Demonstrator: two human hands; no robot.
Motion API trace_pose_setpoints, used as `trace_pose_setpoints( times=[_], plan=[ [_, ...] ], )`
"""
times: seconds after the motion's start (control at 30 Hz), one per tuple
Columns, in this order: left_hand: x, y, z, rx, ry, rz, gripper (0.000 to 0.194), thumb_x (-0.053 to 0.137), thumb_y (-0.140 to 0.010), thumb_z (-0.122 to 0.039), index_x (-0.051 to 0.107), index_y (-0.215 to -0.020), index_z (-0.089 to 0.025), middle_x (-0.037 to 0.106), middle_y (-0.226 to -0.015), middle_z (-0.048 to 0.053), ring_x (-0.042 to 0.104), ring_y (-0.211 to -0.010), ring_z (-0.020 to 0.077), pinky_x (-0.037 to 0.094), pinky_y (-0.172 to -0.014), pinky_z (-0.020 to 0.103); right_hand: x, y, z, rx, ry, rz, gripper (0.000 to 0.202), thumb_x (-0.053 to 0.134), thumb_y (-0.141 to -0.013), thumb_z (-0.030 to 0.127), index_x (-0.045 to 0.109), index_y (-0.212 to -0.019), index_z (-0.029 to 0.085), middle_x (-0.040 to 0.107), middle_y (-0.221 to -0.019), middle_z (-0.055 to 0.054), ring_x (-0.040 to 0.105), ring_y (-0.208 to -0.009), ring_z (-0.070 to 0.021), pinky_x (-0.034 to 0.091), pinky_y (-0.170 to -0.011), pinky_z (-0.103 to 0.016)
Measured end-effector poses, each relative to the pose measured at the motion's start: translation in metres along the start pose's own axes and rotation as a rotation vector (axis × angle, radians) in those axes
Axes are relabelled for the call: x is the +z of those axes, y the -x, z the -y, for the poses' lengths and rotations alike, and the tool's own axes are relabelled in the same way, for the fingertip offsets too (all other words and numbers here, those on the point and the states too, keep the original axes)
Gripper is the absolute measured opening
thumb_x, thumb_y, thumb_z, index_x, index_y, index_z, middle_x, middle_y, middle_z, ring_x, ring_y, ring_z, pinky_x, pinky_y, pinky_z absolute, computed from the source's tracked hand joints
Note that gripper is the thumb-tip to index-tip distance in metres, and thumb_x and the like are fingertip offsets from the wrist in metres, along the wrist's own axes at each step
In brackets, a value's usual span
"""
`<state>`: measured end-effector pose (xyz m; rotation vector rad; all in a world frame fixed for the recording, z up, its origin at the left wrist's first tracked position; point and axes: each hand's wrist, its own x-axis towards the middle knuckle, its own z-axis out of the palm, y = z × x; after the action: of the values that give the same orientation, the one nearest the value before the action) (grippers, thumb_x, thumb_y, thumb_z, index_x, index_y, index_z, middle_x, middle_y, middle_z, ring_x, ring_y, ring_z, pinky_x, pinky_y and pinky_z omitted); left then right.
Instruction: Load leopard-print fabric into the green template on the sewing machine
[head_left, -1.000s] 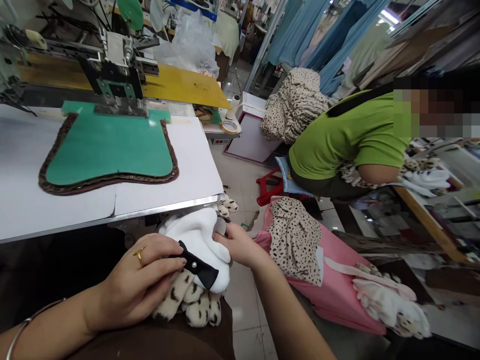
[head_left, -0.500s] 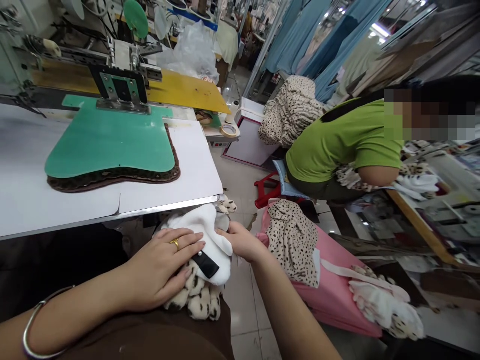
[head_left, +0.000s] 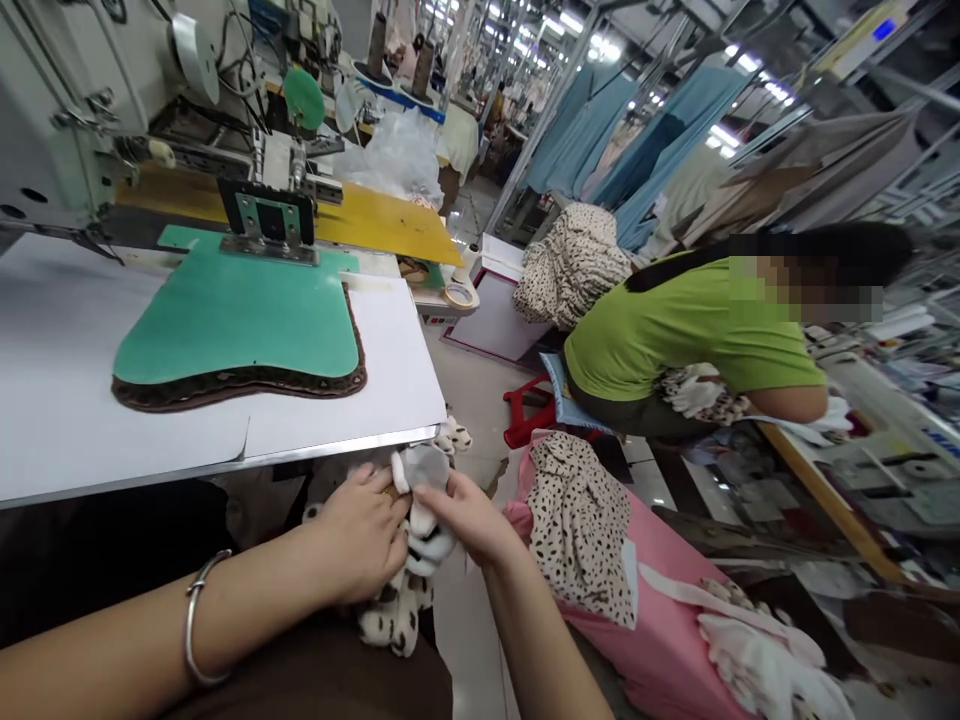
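Just below the front edge of the table, over my lap, both hands are on a white plush fabric piece [head_left: 426,466], now bunched and folded so that a greyish side shows. My right hand [head_left: 469,512] pinches its edge between thumb and fingers. From the other side, the curled fingers of my left hand [head_left: 361,530] press into the bundle; their tips are partly hidden. Cream plush pieces with black spots [head_left: 397,615] hang beneath, against my brown clothing. On the white tabletop [head_left: 300,437], a green template [head_left: 247,320] lies over dark brown plush, under a machine's clamp [head_left: 270,225].
To the right, a pink-covered surface [head_left: 600,650] bears spotted cloth [head_left: 581,530] and white plush pieces [head_left: 757,650]. A person in a green shirt [head_left: 675,340] sits beyond, by a red stool [head_left: 529,408]. A tape roll [head_left: 460,296] lies near the table's back corner.
The white piece lay spread with a black tab showing; now it is folded up and the tab is out of sight. My left fingers have curled in. The view has tilted up.
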<state>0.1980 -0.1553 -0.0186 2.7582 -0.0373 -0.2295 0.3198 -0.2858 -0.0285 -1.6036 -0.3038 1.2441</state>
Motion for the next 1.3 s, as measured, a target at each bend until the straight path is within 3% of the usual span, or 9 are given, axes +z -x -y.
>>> trace_pose_setpoints(
  times=[0.17, 0.37, 0.5, 0.67, 0.8, 0.97, 1.03, 1.2, 1.3],
  plan=[
    [0.021, 0.003, 0.015, 0.084, 0.100, -0.119, 0.031, 0.049, -0.091, -0.030, 0.069, -0.109, -0.015, 0.071, -0.102, 0.012, 0.055, -0.117, 0.0323, 0.035, -0.107, 0.056, -0.002, 0.006, -0.016, -0.086, 0.148, -0.023, 0.045, 0.065, -0.074, 0.020, 0.061, -0.119, 0.017, 0.070, -0.111, -0.004, 0.063, -0.099, -0.0194, 0.049, -0.087, -0.029],
    [0.033, 0.014, 0.020, 0.165, 0.198, -0.383, 0.038, 0.048, -0.092, -0.027, 0.058, -0.128, -0.020, 0.062, -0.132, 0.007, 0.052, -0.124, 0.0287, 0.035, -0.107, 0.051, -0.003, 0.005, -0.022, -0.334, 0.424, -0.187, 0.048, 0.051, -0.074, 0.008, 0.060, -0.120, 0.020, 0.066, -0.119, -0.005, 0.059, -0.112, -0.0226, 0.044, -0.103, -0.038],
    [0.041, 0.018, 0.027, 0.181, 0.189, -0.493, 0.045, 0.049, -0.093, -0.026, 0.048, -0.138, -0.021, 0.056, -0.138, 0.008, 0.051, -0.127, 0.0254, 0.039, -0.108, 0.044, 0.003, -0.004, -0.029, -0.417, 0.572, -0.368, 0.045, 0.046, -0.073, 0.007, 0.061, -0.114, 0.019, 0.066, -0.116, -0.008, 0.058, -0.112, -0.0253, 0.044, -0.100, -0.041],
    [0.053, 0.019, 0.033, 0.104, 0.213, -0.501, 0.044, 0.049, -0.096, -0.029, 0.047, -0.139, -0.022, 0.053, -0.138, 0.009, 0.050, -0.125, 0.0252, 0.043, -0.106, 0.041, 0.015, -0.022, -0.046, -0.445, 0.747, -0.565, 0.017, 0.043, -0.072, 0.012, 0.049, -0.085, 0.022, 0.061, -0.084, -0.008, 0.057, -0.082, -0.0279, 0.043, -0.074, -0.039],
    [0.048, 0.016, 0.035, 0.093, 0.101, -0.462, 0.048, 0.049, -0.095, -0.035, 0.047, -0.141, -0.020, 0.056, -0.139, 0.010, 0.053, -0.122, 0.0290, 0.046, -0.100, 0.045, 0.018, -0.024, -0.041, -0.345, 0.688, -0.618, 0.013, 0.045, -0.072, 0.017, 0.042, -0.082, 0.024, 0.057, -0.077, -0.005, 0.053, -0.073, -0.0253, 0.038, -0.068, -0.036],
    [0.028, 0.011, 0.029, 0.067, 0.081, -0.263, 0.054, 0.054, -0.089, -0.036, 0.054, -0.138, -0.015, 0.061, -0.135, 0.012, 0.054, -0.123, 0.0346, 0.045, -0.101, 0.053, 0.003, -0.009, -0.024, -0.272, 0.387, -0.291, 0.019, 0.056, -0.075, 0.027, 0.049, -0.092, 0.022, 0.059, -0.087, -0.001, 0.055, -0.084, -0.0211, 0.043, -0.078, -0.033],
    [0.025, 0.009, 0.027, 0.069, 0.121, -0.243, 0.054, 0.054, -0.088, -0.035, 0.054, -0.137, -0.013, 0.062, -0.132, 0.014, 0.054, -0.122, 0.0357, 0.045, -0.101, 0.054, -0.003, -0.006, -0.026, -0.288, 0.370, -0.236, 0.022, 0.055, -0.074, 0.025, 0.049, -0.096, 0.021, 0.060, -0.092, -0.002, 0.056, -0.089, -0.0210, 0.044, -0.083, -0.034],
    [0.036, 0.009, 0.028, 0.087, 0.185, -0.386, 0.047, 0.054, -0.090, -0.035, 0.051, -0.132, -0.014, 0.063, -0.126, 0.014, 0.056, -0.120, 0.0327, 0.046, -0.099, 0.048, 0.003, -0.012, -0.041, -0.332, 0.598, -0.524, 0.018, 0.046, -0.071, 0.018, 0.045, -0.088, 0.023, 0.058, -0.087, -0.005, 0.055, -0.084, -0.0248, 0.041, -0.077, -0.036],
    [0.040, 0.009, 0.032, 0.112, 0.203, -0.429, 0.045, 0.052, -0.092, -0.035, 0.047, -0.133, -0.017, 0.059, -0.129, 0.013, 0.057, -0.117, 0.0295, 0.048, -0.096, 0.044, 0.012, -0.018, -0.047, -0.328, 0.630, -0.623, 0.012, 0.045, -0.074, 0.021, 0.041, -0.084, 0.024, 0.058, -0.080, -0.005, 0.055, -0.078, -0.0253, 0.039, -0.071, -0.035]
  ],
)
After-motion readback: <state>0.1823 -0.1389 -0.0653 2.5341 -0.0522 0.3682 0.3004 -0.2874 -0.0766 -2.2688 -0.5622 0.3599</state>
